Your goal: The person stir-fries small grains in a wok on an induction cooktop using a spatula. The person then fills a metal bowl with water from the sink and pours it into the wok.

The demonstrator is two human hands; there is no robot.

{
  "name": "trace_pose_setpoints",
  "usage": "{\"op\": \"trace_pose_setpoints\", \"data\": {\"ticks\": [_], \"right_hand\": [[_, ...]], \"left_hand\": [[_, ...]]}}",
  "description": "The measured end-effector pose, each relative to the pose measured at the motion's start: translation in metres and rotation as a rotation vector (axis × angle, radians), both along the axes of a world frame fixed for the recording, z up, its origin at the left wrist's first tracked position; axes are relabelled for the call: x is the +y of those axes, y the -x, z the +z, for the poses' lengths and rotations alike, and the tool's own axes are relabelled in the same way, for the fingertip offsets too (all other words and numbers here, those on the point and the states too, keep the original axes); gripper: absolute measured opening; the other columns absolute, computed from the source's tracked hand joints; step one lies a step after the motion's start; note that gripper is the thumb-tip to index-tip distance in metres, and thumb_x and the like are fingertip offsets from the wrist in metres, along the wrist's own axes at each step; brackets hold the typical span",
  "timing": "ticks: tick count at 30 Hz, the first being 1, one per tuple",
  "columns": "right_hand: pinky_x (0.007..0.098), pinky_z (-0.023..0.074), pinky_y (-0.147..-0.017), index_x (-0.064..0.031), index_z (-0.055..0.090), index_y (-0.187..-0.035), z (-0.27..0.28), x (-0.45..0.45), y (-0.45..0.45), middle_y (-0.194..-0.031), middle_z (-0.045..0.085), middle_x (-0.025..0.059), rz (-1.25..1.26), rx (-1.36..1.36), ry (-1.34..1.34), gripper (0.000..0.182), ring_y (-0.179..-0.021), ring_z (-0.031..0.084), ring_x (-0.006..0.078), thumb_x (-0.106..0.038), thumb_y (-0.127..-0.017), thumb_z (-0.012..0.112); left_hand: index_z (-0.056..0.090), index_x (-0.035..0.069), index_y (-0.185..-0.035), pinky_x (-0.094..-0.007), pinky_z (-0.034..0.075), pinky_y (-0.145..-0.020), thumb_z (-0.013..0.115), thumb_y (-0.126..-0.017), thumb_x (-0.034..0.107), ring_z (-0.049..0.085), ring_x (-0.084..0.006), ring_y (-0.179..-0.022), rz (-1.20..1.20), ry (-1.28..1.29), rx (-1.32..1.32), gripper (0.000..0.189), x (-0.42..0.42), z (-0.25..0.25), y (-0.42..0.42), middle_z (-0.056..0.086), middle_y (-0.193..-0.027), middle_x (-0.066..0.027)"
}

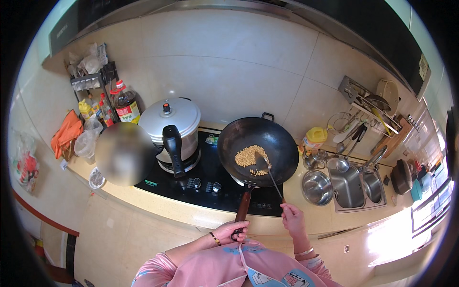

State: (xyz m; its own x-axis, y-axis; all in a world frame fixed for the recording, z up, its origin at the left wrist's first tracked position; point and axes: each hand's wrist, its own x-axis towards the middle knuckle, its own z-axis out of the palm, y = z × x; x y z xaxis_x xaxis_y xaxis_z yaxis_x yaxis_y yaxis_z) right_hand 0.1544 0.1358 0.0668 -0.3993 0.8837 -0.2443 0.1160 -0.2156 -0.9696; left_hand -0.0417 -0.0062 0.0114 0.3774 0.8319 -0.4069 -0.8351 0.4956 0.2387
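Observation:
A black wok [258, 131] sits on the right burner of the black glass gas stove [229, 202]. Pale yellow beans [247, 156], probably soybeans, lie heaped in its middle, with a smaller patch nearer to me. My left hand [233, 231] grips the end of the wok's brown wooden handle [244, 206]. In my right hand [292, 217] is the handle of a metal spatula [274, 179]. The spatula's blade rests among the beans, at the right side of the heap, and partly hides them.
A lidded pressure cooker [170, 118] occupies the left burner, its black handle [174, 154] pointing toward me. Right of the stove stand a steel bowl [317, 188], a yellow jug [313, 138] and a double sink [348, 186]. Left are an oil bottle [125, 104] and a small white dish [96, 178].

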Motion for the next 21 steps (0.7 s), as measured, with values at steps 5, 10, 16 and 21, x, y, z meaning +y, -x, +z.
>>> {"op": "trace_pose_setpoints", "data": {"ticks": [5,10,16,21], "right_hand": [[0.017,0.0258,-0.035,-0.008,0.06,-0.099,0.003,0.022,-0.011,-0.063,0.048,-0.0014,-0.127,0.06,-0.017,0.015,-0.041,0.036,0.0026,-0.017,-0.091,0.051],[0.0164,0.024,-0.033,-0.0086,0.058,-0.099,0.001,0.03,-0.004,-0.062,0.047,-0.0015,-0.2,0.071,-0.041,0.014,-0.04,0.034,0.0022,-0.019,-0.092,0.05],[0.0165,0.0243,-0.033,-0.0089,0.057,-0.1,-0.011,0.016,0.007,-0.063,0.048,-0.0008,-0.103,0.111,0.091,0.014,-0.04,0.034,0.0024,-0.017,-0.092,0.049],[0.0166,0.0243,-0.033,-0.0073,0.058,-0.1,-0.007,-0.003,0.02,-0.065,0.049,0.0,0.047,0.084,0.074,0.015,-0.04,0.034,0.0021,-0.015,-0.092,0.049]], "left_hand": [[0.055,0.008,-0.097,-0.0184,0.03,-0.049,0.058,-0.087,0.018,0.035,-0.0068,-0.056,0.009,0.016,0.014,0.014,0.001,0.003,-0.001,0.048,-0.071,0.0005],[0.055,0.008,-0.097,-0.018,0.03,-0.049,0.058,-0.087,0.018,0.035,-0.0065,-0.056,0.006,0.01,-0.002,0.014,0.0,0.0,0.0,0.048,-0.071,0.0004],[0.054,0.008,-0.098,-0.0181,0.03,-0.048,0.058,-0.087,0.017,0.036,-0.0062,-0.056,0.011,0.0,-0.004,0.015,0.0,0.002,-0.001,0.049,-0.071,0.0005],[0.054,0.008,-0.099,-0.0184,0.031,-0.048,0.058,-0.087,0.017,0.036,-0.0065,-0.055,0.019,-0.004,0.012,0.015,0.0,0.003,-0.001,0.049,-0.071,0.0003]]}}
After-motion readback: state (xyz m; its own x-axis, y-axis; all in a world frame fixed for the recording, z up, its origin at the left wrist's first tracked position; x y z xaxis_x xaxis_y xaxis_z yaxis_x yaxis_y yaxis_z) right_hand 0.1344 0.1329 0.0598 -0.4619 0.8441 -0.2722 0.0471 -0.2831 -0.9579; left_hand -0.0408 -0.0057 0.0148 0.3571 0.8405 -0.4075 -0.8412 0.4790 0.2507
